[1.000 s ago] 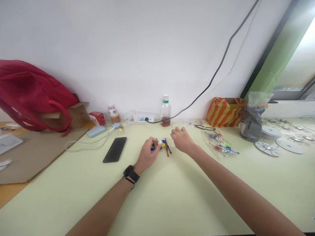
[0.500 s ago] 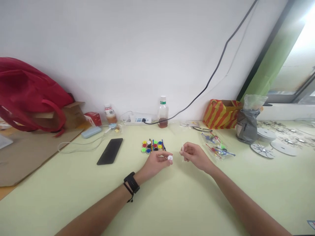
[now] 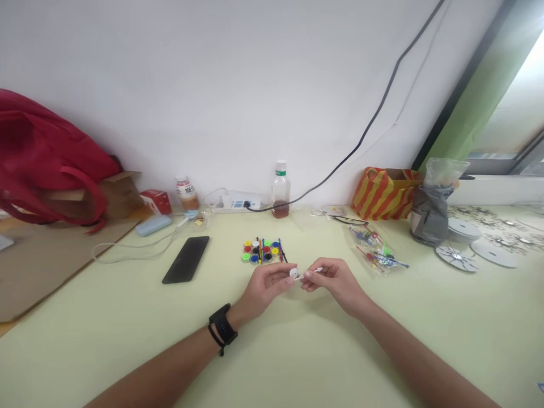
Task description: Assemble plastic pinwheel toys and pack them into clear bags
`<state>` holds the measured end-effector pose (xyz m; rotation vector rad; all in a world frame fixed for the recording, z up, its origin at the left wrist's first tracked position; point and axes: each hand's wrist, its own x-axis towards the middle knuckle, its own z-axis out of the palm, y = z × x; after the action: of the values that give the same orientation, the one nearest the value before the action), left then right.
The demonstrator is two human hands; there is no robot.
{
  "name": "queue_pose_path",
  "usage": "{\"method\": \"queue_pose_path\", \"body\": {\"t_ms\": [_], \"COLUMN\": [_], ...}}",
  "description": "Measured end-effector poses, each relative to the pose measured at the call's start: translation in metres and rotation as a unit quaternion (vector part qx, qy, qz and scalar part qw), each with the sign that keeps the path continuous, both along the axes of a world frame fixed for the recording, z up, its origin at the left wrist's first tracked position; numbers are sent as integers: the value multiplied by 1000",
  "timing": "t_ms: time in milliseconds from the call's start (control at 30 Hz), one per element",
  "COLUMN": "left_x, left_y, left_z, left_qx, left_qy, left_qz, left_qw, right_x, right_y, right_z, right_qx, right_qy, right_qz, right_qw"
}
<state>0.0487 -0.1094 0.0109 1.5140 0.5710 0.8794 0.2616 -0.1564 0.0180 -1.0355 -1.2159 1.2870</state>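
Between thumb and fingers, my left hand point(image 3: 266, 286) pinches a small white disc point(image 3: 294, 273) with a hole in its middle. My right hand point(image 3: 334, 280) grips a thin white stick point(image 3: 318, 270) whose near end lies close beside the disc; whether the two touch I cannot tell. Just behind my left hand lies a cluster of small round coloured discs point(image 3: 246, 257) in yellow, red, green, blue, white and black. Several thin coloured sticks point(image 3: 281, 248) rest across and beside them. Clear plastic bags point(image 3: 378, 255) with more coloured pieces lie beyond my right hand.
A black phone point(image 3: 186, 259) lies on the left. Along the wall stand a bottle point(image 3: 280, 192), a power strip point(image 3: 238, 202) and a striped bag point(image 3: 378, 192). White discs point(image 3: 495, 253) and a grey bag point(image 3: 429, 215) occupy the right; a red backpack point(image 3: 51, 153) sits far left.
My right hand has moved left toward my left hand, and its white stick has swung from upright to nearly level, its end now by the disc. The view has shifted slightly.
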Motion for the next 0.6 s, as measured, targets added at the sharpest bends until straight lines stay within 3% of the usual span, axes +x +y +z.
{"method": "queue_pose_path", "body": {"t_ms": [67,233,433,600], "left_x": [2,5,4,4], "left_y": [-1,-1,-2,-6], "left_z": [-2,-6,-3,2], "left_qx": [14,86,149,154], "left_qy": [-2,25,66,76], "left_qz": [-8,51,61,16], "left_qw": [1000,995,985,985], "right_x": [-6,-12,-9,-6], "right_y": [-1,0,0,0], "right_z": [-1,-5,-3,-5], "right_qx": [17,72,78,83], "right_qy": [-12,-44,-67,-113], "right_qz": [2,-8,-1,8], "right_qw": [1000,996,995,990]}}
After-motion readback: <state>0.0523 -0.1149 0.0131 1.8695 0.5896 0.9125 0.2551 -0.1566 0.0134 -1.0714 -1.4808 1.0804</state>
